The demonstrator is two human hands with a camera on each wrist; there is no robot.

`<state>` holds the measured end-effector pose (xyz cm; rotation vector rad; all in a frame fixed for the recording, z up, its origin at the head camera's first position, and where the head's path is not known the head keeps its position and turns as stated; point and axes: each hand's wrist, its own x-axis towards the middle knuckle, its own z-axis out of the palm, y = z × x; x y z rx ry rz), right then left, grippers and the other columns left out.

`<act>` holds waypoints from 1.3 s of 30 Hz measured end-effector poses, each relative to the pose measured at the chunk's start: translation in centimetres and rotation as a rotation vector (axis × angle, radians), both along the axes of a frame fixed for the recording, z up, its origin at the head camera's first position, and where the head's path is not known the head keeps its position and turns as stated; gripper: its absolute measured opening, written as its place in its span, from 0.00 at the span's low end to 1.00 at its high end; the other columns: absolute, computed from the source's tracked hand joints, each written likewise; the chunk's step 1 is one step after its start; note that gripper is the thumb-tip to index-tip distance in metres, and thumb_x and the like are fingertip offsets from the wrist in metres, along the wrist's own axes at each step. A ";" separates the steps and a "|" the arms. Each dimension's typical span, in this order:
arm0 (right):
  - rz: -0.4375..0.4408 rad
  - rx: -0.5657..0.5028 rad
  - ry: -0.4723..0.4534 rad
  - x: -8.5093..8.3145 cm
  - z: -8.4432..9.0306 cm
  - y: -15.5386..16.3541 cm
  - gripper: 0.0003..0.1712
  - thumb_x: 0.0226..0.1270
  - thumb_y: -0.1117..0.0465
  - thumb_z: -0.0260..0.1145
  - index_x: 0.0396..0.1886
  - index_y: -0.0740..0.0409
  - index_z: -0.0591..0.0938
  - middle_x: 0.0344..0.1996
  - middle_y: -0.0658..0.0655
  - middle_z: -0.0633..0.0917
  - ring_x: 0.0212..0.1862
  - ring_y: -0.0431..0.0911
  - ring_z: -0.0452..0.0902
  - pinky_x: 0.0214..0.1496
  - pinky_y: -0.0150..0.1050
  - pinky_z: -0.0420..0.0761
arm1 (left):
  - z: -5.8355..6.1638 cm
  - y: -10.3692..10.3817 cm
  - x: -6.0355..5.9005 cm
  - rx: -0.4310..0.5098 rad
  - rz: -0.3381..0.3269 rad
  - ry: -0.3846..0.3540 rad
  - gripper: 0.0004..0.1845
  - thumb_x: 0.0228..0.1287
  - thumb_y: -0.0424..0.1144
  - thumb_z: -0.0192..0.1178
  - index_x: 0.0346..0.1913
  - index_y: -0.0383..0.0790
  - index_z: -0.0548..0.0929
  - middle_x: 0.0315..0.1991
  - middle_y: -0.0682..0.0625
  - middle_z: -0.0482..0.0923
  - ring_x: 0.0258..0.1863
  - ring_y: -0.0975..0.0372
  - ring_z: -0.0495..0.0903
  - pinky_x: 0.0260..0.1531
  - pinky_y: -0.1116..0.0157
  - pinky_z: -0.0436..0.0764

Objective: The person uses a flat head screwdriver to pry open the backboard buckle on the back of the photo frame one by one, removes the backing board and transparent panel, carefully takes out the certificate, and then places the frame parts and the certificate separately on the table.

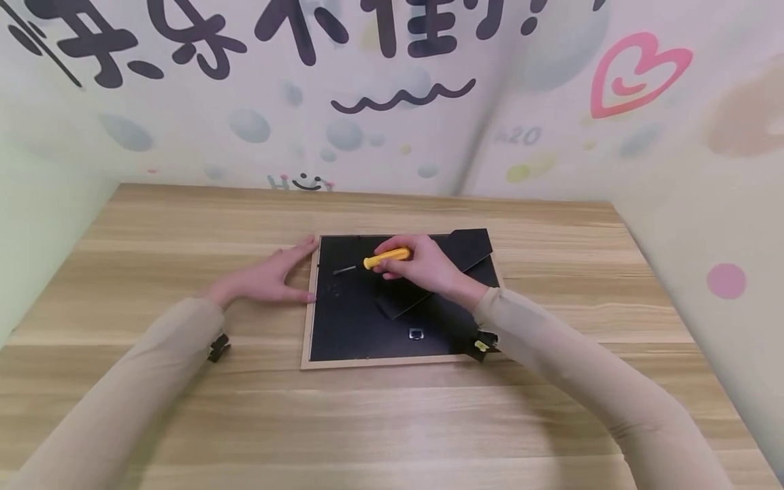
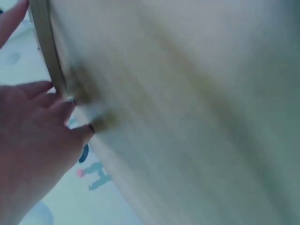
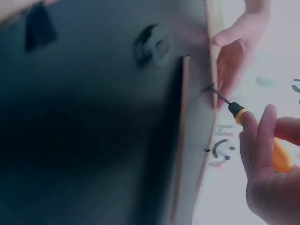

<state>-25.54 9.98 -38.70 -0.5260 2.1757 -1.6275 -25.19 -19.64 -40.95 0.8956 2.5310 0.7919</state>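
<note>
A picture frame with a pale wooden rim [image 1: 392, 363] lies face down, its black backing board [image 1: 349, 320] upward. My left hand [image 1: 266, 279] rests at the rim's left side, fingers spread, thumb and fingertips against the edge. Between thumb and fingers, my right hand [image 1: 431, 269] holds a yellow-handled screwdriver [image 1: 392, 255] over the board. The shaft points left; in the right wrist view the screwdriver tip [image 3: 213, 89] appears close to a small dark tab at the rim, and I cannot tell whether they touch. Under the right hand lies a black stand flap [image 1: 470, 246], slanting across the board.
A small metal hanger [image 1: 416, 333] sits on the board's lower part. The wood-grain table [image 1: 184, 218] reaches back to a printed wall [image 1: 380, 150] with dark lettering and a pink heart. Walls also stand at left and right.
</note>
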 end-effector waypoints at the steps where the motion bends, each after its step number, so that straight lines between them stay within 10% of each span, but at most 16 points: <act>1: 0.006 0.020 0.011 -0.1 -0.2 -0.1 0.13 0.65 0.74 0.63 0.49 0.73 0.79 0.42 0.66 0.83 0.44 0.58 0.83 0.42 0.39 0.83 | 0.0 -0.1 -0.1 -0.002 -0.007 -0.016 0.54 0.60 0.48 0.67 0.74 0.26 0.42 0.75 0.31 0.33 0.73 0.41 0.36 0.67 0.40 0.36; 13: 0.094 0.132 0.164 -0.5 -0.7 -1.0 0.11 0.68 0.72 0.60 0.49 0.70 0.79 0.35 0.67 0.83 0.32 0.48 0.85 0.35 0.37 0.84 | 0.3 0.0 -0.2 0.000 -0.033 -0.083 0.54 0.60 0.48 0.67 0.74 0.25 0.42 0.75 0.32 0.31 0.73 0.43 0.34 0.66 0.39 0.33; 39: 0.035 0.219 0.099 -1.6 -0.1 -3.2 0.10 0.71 0.69 0.59 0.48 0.69 0.78 0.34 0.64 0.83 0.31 0.53 0.83 0.38 0.41 0.84 | -0.2 0.2 -0.3 0.018 0.009 -0.075 0.53 0.59 0.45 0.69 0.74 0.26 0.45 0.75 0.34 0.34 0.74 0.44 0.37 0.66 0.40 0.32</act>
